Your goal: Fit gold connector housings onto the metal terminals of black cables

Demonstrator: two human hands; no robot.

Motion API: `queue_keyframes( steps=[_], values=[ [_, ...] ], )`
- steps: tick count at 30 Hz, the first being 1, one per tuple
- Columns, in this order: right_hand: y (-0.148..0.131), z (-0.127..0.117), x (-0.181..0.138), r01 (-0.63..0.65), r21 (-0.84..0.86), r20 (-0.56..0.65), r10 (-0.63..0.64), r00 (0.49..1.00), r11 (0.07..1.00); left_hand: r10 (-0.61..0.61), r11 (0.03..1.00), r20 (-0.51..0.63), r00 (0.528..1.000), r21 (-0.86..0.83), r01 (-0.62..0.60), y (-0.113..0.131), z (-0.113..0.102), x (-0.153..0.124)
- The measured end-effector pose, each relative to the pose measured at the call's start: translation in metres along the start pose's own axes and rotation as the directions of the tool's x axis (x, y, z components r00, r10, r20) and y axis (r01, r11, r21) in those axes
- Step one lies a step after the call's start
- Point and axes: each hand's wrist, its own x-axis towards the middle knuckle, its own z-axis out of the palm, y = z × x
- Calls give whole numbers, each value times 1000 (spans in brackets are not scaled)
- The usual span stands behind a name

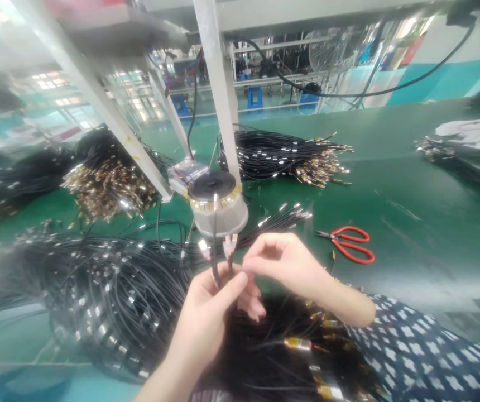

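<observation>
My left hand [209, 312] is closed around a few black cables [215, 237], whose ends point upward with pale and coppery tips. Close beside it, my right hand [290, 265] has its thumb and index finger pinched together near the cables; whatever lies between them is too small to make out. Just beyond the hands stands a round white device [220, 218] with a black disc on top and yellowish strips around its rim. Below my hands lies a dark heap of cables with gold-coloured connectors [298, 344].
Red-handled scissors [353, 245] rest on the green table [407, 195] to the right. A large cable coil [118, 301] spreads at left. Cable bundles [282, 156] lie behind, near a white metal post [219, 84]. A white cloth or glove [474, 133] is at far right.
</observation>
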Motion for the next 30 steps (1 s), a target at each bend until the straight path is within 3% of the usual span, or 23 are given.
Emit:
queue_keyframes(
  steps=[4, 7, 9, 14, 16, 18, 19, 20, 21, 22, 23, 24, 26, 28, 30],
  values=[
    [-2, -8, -1, -4, 107, -51, 10, 999, 994, 156, 986, -275, 949, 93, -135, 7, -1, -10],
    [-5, -12, -3, 3, 119, -51, 3, 999, 993, 219, 976, -375, 901, 92, -199, 13, -5, -13],
    [-4, -11, -5, 5, 115, -17, -3, 1000, 993, 192, 981, -337, 922, 67, -180, 15, -7, -12],
    [-3, -6, -8, 58, 59, 20, -59, 998, 997, 19, 987, -94, 995, 163, -4, 12, -4, -6],
    [-7, -6, -14, 94, -29, -57, -96, 994, 995, 1, 990, -90, 996, 142, 12, 10, -2, -4],
    [-13, -6, -24, 147, -175, -79, -163, 983, 974, -9, 996, -157, 988, 83, 23, 10, 0, -3],
    [-14, -7, -31, 188, -249, -2, -195, 981, 950, -13, 998, -194, 981, 52, 24, 10, 0, -3],
    [-14, -8, -38, 247, -306, 175, -200, 964, 919, -11, 999, -222, 975, 27, 18, 9, 0, -3],
    [-12, -9, -45, 331, -352, 387, -186, 903, 875, -2, 1000, -242, 970, 4, 3, 9, 0, -3],
    [-8, -10, -51, 425, -382, 574, -150, 805, 821, 10, 1000, -254, 967, -19, -16, 9, -1, -3],
    [-2, -11, -56, 517, -415, 677, -126, 725, 749, 19, 999, -258, 966, -44, -31, 8, -2, -2],
    [4, -12, -60, 586, -449, 721, -113, 683, 674, 18, 997, -261, 965, -72, -38, 7, -4, -2],
    [13, -14, -63, 623, -488, 741, -88, 666, 612, -11, 990, -260, 966, -138, -26, 7, -6, -2],
    [12, -15, -56, 590, -473, 748, -55, 661, 655, -45, 981, -258, 965, -194, -6, 7, -8, -2],
    [1, -18, -38, 515, -469, 708, -44, 705, 717, -47, 974, -275, 960, -225, -16, 9, -10, -3]
  ],
)
